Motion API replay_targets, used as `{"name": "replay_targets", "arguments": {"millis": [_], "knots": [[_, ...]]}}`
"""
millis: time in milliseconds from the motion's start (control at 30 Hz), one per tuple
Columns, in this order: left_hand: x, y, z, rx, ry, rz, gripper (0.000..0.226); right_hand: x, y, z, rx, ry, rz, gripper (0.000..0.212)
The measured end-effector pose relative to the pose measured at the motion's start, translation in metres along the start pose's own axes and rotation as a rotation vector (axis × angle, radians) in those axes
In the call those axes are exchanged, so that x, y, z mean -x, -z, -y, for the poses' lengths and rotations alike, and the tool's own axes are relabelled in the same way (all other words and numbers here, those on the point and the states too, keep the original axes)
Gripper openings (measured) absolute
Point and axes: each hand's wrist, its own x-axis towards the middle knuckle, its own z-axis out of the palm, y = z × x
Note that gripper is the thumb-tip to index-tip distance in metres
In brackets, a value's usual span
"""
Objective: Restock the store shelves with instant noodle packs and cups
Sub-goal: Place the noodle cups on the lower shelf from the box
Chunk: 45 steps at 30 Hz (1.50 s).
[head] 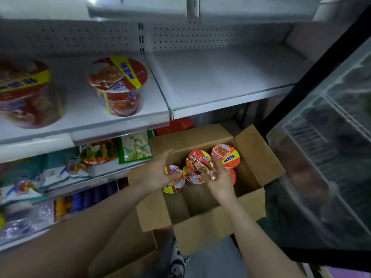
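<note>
**Mia:** Hands first, what are they doing?
**Tom:** Both reach down into the brown box (pixel 200 213) on the floor. The left hand (pixel 158 173) curls its fingers over the striped cup (pixel 174 182). The right hand (pixel 219 178) grips the side of the red cup (pixel 197 164), which is tipped a bit. It is all a little blurry.
**Mia:** Are other cups in there?
**Tom:** Yes. A back cup (pixel 225 155) stands at the far side of the box, and one more peeks out behind the right hand.
**Mia:** What is the room like?
**Tom:** It is a shop. The white shelf (pixel 220 77) sits up high, with a wall full of little holes behind it. Its left part has a near cup (pixel 118 85) and a blurry cup (pixel 26 93) at the edge.
**Mia:** And lower down?
**Tom:** Bags of food lie on the lower shelves, like a green bag (pixel 136 147). A glass fridge door (pixel 331 157) stands just right of the box. The box flaps stick up around the hands, and a grey shoe (pixel 174 257) is beside the box
</note>
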Motion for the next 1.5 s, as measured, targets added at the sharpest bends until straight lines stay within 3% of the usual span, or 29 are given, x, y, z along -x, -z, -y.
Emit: {"name": "replay_targets", "arguments": {"millis": [400, 600, 767, 833, 933, 1033, 1233, 1400, 1500], "knots": [[-0.128, -0.119, 0.059, 0.057, 0.285, 0.215, 0.1, -0.115, -0.018, -0.14, -0.103, -0.157, 0.081, 0.088], [-0.166, -0.147, 0.081, 0.098, 0.316, 0.297, 0.1, -0.164, -0.049, -0.172, -0.11, -0.265, 0.171, 0.109], [-0.18, -0.157, 0.094, 0.277, 0.359, 0.351, 0.111, -0.182, -0.056, -0.18, -0.195, -0.351, 0.204, 0.103], [-0.178, -0.159, 0.099, 0.352, 0.365, 0.322, 0.12, -0.179, -0.052, -0.179, -0.214, -0.352, 0.205, 0.092], [-0.167, -0.156, 0.097, 0.407, 0.366, 0.287, 0.108, -0.169, -0.042, -0.171, -0.258, -0.32, 0.202, 0.077], [-0.149, -0.148, 0.086, 0.366, 0.357, 0.25, 0.096, -0.151, -0.027, -0.152, -0.3, -0.295, 0.194, 0.08], [-0.108, -0.118, 0.07, 0.218, 0.16, 0.051, 0.077, -0.114, -0.003, -0.111, -0.307, -0.301, 0.167, 0.086], [-0.059, -0.071, 0.036, 0.317, 0.045, -0.047, 0.071, -0.065, 0.013, -0.062, -0.365, -0.21, 0.143, 0.087], [-0.03, -0.038, 0.022, 0.357, 0.008, -0.086, 0.076, -0.041, 0.016, -0.039, -0.433, -0.146, 0.158, 0.072]]}}
